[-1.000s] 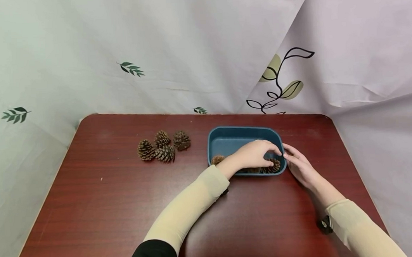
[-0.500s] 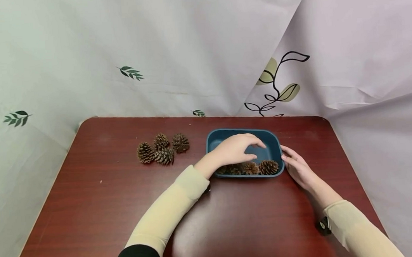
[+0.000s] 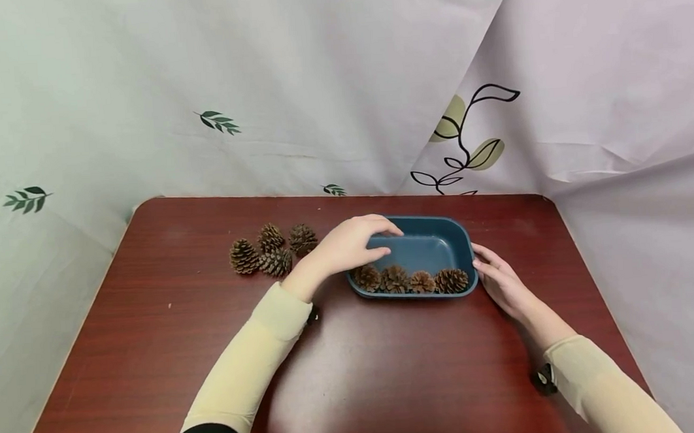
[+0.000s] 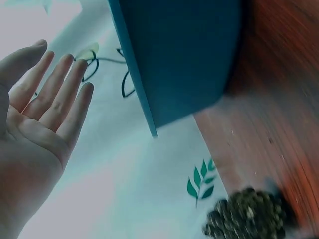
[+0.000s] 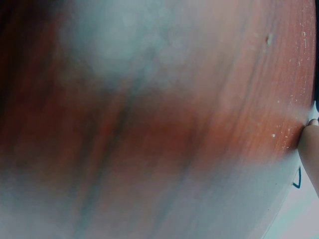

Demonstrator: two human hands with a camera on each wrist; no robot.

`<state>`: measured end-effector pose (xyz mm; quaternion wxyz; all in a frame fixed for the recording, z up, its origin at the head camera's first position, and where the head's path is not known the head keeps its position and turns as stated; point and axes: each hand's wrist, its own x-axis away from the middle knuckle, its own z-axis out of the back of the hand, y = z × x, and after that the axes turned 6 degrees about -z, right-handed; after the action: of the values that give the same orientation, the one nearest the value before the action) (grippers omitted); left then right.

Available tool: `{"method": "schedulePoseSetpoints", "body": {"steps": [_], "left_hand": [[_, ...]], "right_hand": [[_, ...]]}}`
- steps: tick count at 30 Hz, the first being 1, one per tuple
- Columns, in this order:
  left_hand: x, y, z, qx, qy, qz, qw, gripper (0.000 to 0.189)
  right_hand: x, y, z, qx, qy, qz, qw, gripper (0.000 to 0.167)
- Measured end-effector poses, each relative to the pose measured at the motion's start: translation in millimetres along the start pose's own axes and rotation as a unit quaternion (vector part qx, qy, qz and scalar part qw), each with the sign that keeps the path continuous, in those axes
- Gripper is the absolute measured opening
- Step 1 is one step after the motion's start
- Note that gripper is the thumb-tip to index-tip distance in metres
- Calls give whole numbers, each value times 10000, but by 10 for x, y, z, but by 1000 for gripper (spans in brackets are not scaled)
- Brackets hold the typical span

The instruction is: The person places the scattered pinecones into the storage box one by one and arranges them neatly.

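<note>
In the head view, a blue rectangular tray (image 3: pixel 436 223) has several pine cones (image 3: pixel 395 279) lined up along its near side. Over the tray's left end hovers my left hand (image 3: pixel 348 244), thumb and fingers apart, holding nothing. The left wrist view shows that same hand (image 4: pixel 45 114) with its fingers extended beside the tray wall (image 4: pixel 184 59). My right hand (image 3: pixel 505 285) touches the tray's right end with its fingertips. Left of the tray, several more pine cones (image 3: pixel 275 262) lie bunched on the table; one (image 4: pixel 246 214) shows in the left wrist view.
The reddish-brown wooden table (image 3: pixel 390 371) reaches back to a pale hanging cloth (image 3: pixel 292 69) with leaf prints. In the right wrist view, mostly blurred tabletop (image 5: pixel 164 129) appears, with part of a finger (image 5: pixel 310 154) at the right edge.
My left hand has drawn back leftward from the tray's right end, leaving the pine cone there in the row. My right hand has stayed at the tray's right side.
</note>
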<state>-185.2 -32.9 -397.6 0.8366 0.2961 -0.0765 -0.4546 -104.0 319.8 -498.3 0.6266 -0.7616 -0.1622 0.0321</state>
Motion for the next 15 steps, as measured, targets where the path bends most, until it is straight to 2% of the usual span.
{"method": "schedulePoseSetpoints", "body": {"steps": [7, 15], "left_hand": [[239, -138, 121, 203, 377, 247, 9988, 35], [503, -294, 251, 164, 707, 542, 9959, 34]], "right_hand": [[-2, 7, 14, -51, -32, 17, 10000, 38], [-9, 22, 25, -39, -36, 41, 10000, 39]]}}
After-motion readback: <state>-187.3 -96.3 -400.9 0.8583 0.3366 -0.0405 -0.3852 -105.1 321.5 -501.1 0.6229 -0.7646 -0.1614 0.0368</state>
